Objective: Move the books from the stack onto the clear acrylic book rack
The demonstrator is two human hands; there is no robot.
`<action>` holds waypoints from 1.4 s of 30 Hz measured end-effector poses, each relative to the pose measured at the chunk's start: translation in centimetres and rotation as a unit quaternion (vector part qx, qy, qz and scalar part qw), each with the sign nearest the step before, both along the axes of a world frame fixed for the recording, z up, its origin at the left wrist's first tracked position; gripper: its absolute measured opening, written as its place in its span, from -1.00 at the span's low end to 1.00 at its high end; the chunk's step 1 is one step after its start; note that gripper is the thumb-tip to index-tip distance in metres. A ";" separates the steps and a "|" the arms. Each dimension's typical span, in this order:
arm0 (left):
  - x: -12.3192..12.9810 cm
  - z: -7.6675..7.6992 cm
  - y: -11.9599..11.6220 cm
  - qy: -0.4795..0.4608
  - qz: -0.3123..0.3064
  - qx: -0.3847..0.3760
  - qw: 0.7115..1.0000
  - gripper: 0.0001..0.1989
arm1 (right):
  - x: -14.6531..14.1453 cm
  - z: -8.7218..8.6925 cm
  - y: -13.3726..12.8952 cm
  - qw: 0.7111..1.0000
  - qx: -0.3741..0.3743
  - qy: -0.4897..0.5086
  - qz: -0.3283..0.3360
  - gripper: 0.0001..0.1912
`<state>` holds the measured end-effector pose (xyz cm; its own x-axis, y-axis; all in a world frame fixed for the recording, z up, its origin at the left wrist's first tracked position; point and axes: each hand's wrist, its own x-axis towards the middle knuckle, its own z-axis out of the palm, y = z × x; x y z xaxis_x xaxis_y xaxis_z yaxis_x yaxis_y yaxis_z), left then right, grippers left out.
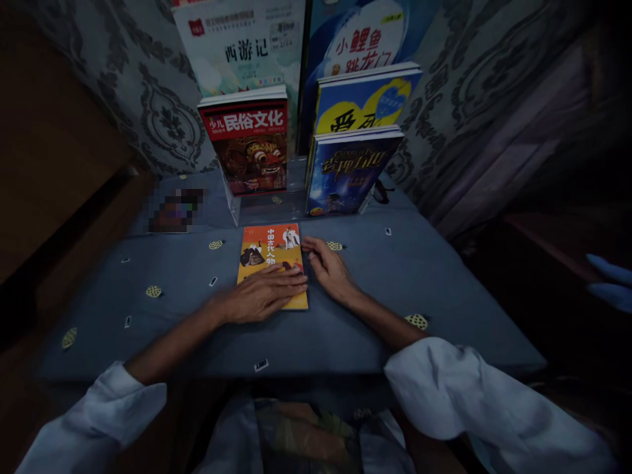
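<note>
A thin book (255, 245) with an orange and yellow cover lies closed and flat on the blue tablecloth. Across its lower half my left hand (266, 291) rests flat, fingers stretched toward the book's right edge, hiding part of the cover. My right hand (330, 268) is on the cloth just right of the book, fingers loosely bent and apart, fingertips close to its right edge; whether they touch it I cannot tell. Behind the book stands a clear acrylic rack (266, 209), which holds several upright books.
The rack's front row has a red book (251, 148) on the left and a dark blue book (353, 174) on the right. Behind them stand a blue-yellow book (365, 99) and taller books. A blurred-out item (178, 210) lies at the table's left. Patterned fabric (170, 108) hangs behind.
</note>
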<state>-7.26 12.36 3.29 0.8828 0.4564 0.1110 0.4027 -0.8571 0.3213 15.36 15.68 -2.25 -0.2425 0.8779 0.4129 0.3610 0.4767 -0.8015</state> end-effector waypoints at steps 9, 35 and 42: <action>-1.2 -0.3 1.0 -0.006 0.037 -0.031 0.999 -0.56 | -0.3 0.9 -0.7 0.995 0.059 -0.080 -0.008 -0.63; -9.2 -1.7 -6.0 -0.067 0.158 -0.001 0.985 -0.54 | -0.5 0.5 -0.7 0.992 0.039 -0.120 0.024 -0.63; -7.4 -1.1 -6.8 -0.018 0.102 0.053 0.993 -0.51 | -0.7 0.4 -0.7 0.992 0.038 -0.118 0.019 -0.64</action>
<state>-14.66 5.54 2.16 0.7673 0.6102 0.1971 0.5621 -0.7880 0.2513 14.66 14.95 -1.81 -0.3733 0.8346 0.4051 0.5152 0.5496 -0.6576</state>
